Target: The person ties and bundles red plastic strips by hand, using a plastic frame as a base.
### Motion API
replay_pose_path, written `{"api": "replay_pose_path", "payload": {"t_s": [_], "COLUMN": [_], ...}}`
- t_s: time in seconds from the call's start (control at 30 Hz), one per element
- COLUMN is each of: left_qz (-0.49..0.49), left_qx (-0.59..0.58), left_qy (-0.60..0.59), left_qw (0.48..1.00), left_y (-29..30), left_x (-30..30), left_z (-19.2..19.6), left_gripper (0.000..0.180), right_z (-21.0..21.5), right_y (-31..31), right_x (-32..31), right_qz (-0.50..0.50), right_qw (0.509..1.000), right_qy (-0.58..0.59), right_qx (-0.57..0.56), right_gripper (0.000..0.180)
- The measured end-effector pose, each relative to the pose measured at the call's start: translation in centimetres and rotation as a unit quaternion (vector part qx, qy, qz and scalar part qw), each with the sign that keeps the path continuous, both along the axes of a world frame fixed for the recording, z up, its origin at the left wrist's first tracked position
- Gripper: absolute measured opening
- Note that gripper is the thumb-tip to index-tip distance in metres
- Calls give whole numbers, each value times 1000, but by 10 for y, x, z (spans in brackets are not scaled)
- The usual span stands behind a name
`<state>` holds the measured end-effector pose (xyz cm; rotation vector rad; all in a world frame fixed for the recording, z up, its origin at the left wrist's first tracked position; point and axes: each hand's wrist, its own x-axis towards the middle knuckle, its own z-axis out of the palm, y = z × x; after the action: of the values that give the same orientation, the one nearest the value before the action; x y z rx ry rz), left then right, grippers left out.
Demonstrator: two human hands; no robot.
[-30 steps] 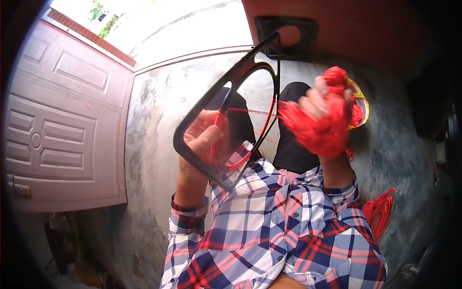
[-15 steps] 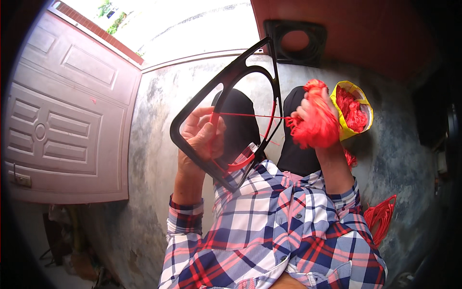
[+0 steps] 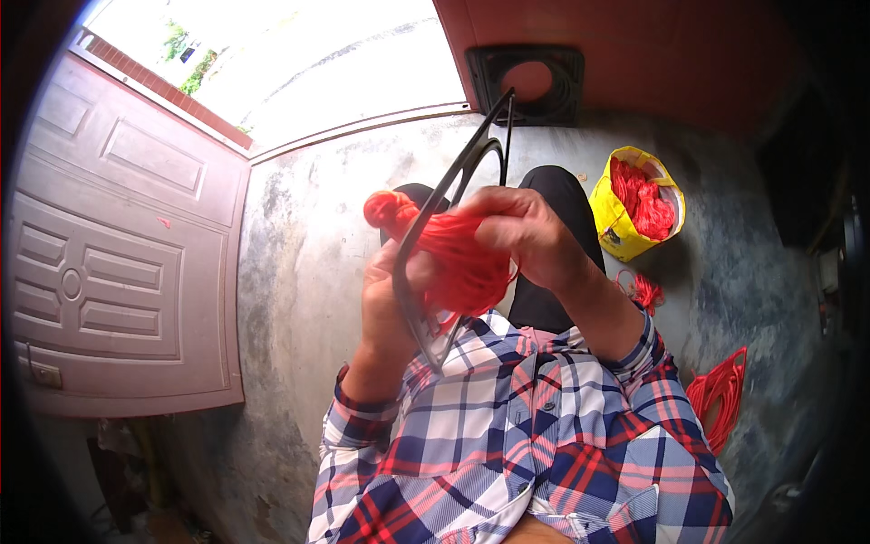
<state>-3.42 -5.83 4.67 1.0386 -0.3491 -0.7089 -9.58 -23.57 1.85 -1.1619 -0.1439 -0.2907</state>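
In front of my lap I hold a black frame (image 3: 446, 186), roughly triangular with a curved inner bar and turned nearly edge-on. My left hand (image 3: 385, 299) grips its lower left side; the bundle partly hides those fingers. A thick bundle of red cord (image 3: 467, 272) passes through the frame, its knotted end sticking out on the left. My right hand (image 3: 528, 231) is closed on the bundle's upper right part, slightly blurred. Red winding on the frame's lower part is mostly covered.
A yellow bag (image 3: 614, 218) with red cord stands right of my knees. Beside it lies a small red tangle (image 3: 646, 292), and a red cord hank (image 3: 719, 399) lies farther right. A black square piece with a round hole (image 3: 568, 86) leans at the far wall. A door (image 3: 136, 236) stands left.
My right hand has brought the cord bundle left from beside the bag, into the frame. The frame has turned from facing me to nearly edge-on.
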Motion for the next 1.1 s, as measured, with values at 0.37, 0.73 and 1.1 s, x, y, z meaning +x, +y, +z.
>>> {"api": "replay_pose_path", "payload": {"t_s": [0.37,0.73,1.1], "left_qz": [-197,-46,-40], "left_qx": [-100,2,-59], "left_qy": [141,-19,-51], "left_qw": [965,999,996], "left_y": [8,28,26], "left_x": [-1,28,37], "left_z": [-4,2,-21], "left_gripper": [56,41,41], "right_z": [-55,-9,-6], "right_y": [3,-9,-4], "right_x": [21,-27,-24], "right_qz": [49,130,30], "right_qw": [930,938,985], "right_qy": [-16,-199,45], "right_qx": [365,253,162], "right_gripper": [34,45,40]}}
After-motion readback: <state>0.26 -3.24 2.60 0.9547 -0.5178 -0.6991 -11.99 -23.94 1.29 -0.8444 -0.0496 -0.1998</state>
